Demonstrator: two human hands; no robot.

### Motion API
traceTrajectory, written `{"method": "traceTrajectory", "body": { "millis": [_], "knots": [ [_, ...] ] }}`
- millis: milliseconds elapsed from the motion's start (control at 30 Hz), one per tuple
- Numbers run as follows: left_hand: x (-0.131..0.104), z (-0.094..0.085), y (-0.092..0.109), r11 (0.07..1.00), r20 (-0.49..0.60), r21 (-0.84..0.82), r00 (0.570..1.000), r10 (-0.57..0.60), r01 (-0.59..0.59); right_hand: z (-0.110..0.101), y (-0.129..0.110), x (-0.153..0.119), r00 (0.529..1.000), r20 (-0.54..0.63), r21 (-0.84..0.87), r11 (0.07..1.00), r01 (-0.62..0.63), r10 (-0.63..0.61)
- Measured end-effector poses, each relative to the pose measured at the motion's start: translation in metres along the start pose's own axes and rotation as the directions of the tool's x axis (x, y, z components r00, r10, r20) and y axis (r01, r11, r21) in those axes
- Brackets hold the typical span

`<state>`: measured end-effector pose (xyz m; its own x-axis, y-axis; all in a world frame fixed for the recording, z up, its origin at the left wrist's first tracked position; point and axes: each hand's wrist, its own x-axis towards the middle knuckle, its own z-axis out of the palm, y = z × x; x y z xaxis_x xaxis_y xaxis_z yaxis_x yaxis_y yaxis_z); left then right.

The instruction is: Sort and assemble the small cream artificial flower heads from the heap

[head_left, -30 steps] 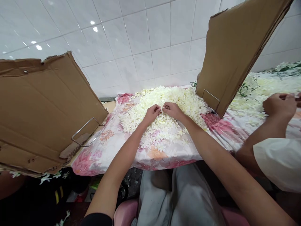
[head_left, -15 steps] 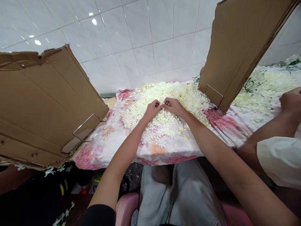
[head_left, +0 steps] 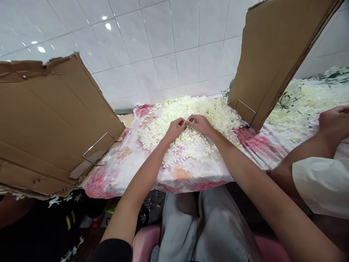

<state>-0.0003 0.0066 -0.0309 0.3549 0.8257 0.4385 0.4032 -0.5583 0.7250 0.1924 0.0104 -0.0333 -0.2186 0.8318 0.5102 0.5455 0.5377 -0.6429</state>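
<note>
My left hand [head_left: 176,128] and my right hand [head_left: 200,124] meet above a broad heap of small white flowers [head_left: 212,109]. Thumb and fingers of each are pinched together, the fingertips nearly touching. Something small and pale, apparently a white flower [head_left: 186,122], shows between the fingertips; its details are too small to make out. Beneath the heap lies a floral-print cloth [head_left: 152,167] in white, pink and orange, with loose flowers scattered toward its front edge.
Cardboard panels stand left [head_left: 54,123] and right [head_left: 272,62], each by a wire bookend [head_left: 99,149]. White wall tiles [head_left: 188,65] rise behind. At right, a co-worker's arm [head_left: 305,156] reaches beside another flower pile [head_left: 297,112]; another person's arm [head_left: 16,211] shows lower left.
My hands stay pinched together over the heap, with only slight finger movement. The view has shifted a little. The co-worker's hand at right has moved slightly left in the picture.
</note>
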Motion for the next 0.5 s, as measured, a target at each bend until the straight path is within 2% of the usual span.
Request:
{"method": "traceTrajectory", "body": {
  "millis": [133,500],
  "knots": [
    [-0.0006,-0.0008,-0.0005,0.999,0.006,0.028,1.0,0.03,-0.03,0.0015,0.0045,0.0015,1.0,0.005,0.032,0.999,0.01,-0.01],
    [-0.0002,-0.0014,0.0,0.998,0.003,0.059,1.0,0.024,-0.024,0.0021,0.0076,0.0035,1.0,0.018,0.042,0.999,0.016,-0.017]
  ]
}}
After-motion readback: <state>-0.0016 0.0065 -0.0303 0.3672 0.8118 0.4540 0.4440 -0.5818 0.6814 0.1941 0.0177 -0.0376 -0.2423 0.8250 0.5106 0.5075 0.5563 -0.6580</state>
